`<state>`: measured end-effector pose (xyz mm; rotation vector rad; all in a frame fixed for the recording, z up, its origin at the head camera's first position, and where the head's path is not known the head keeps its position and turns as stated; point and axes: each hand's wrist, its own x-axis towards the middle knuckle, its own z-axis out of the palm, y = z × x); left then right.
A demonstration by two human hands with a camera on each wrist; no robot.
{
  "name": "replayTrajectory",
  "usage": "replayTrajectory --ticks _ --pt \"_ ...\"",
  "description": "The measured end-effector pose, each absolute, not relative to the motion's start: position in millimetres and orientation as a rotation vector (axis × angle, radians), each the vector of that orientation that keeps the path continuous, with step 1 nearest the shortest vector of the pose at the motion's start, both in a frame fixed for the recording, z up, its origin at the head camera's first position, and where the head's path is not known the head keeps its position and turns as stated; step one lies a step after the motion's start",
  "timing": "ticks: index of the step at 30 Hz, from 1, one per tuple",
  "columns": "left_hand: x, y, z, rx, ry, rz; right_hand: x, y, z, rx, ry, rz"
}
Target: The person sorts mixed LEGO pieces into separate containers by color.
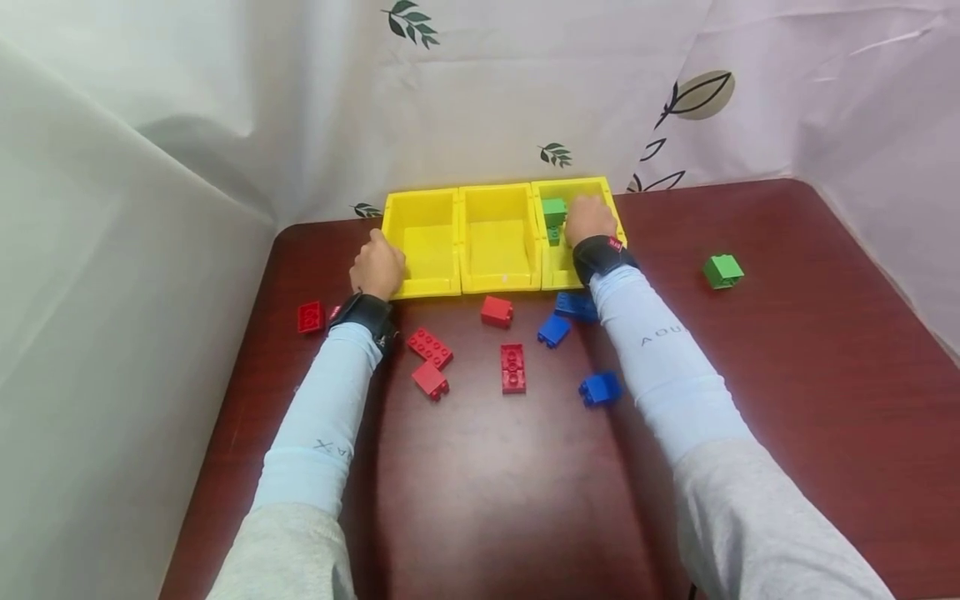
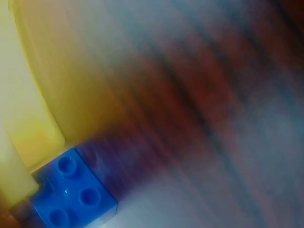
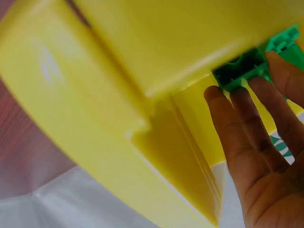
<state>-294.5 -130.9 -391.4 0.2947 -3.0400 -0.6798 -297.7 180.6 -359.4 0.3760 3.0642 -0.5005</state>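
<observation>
— Where is the right hand (image 1: 588, 221) just now?

— Over the right-hand yellow bin (image 1: 600, 190), the last of three in a row at the far edge of the table (image 1: 787, 350). In the right wrist view its fingers (image 3: 247, 123) are nearly straight and spread, their tips at a green brick (image 3: 242, 69) inside the bin. They touch it or come very close; I see no pinch around it.

— And how does that brick lie from the hand?

— Just ahead of the fingertips and slightly to the hand's left, low against the bin's inner wall. From the head camera the green bricks in the bin (image 1: 554, 218) read as a short stack running away from the person (I cannot tell if they are snapped together).

— The left hand (image 1: 378, 265)?

— At the left-hand yellow bin (image 1: 420, 242), by its near left corner, knuckles up. Whether it grips the rim I cannot tell; its wrist view is mostly blur, showing only yellow plastic and a blue brick (image 2: 71, 194).

— Which hand is nearer the green?

— The right, plainly; the left is two bins away. One more loose green brick (image 1: 723, 271) sits well off to the right, again closer to the right arm. Red bricks (image 1: 513, 367) and blue bricks (image 1: 599, 388) lie scattered between the forearms.
</observation>
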Motion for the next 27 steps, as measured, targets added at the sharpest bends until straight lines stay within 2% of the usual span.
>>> replayTrajectory --ticks 15,19,27 --pt "-299.6 -126.9 -397.0 0.315 -3.064 -0.702 -282.9 197.5 -349.5 0.242 2.992 -0.48" --pt "-297.0 -127.7 -394.4 0.341 -3.063 -0.699 -278.5 205.0 -337.1 0.194 2.969 -0.52" --pt "-293.0 -129.4 -390.4 0.308 -3.049 -0.697 -233.3 258.8 -305.7 0.231 3.208 -0.576"
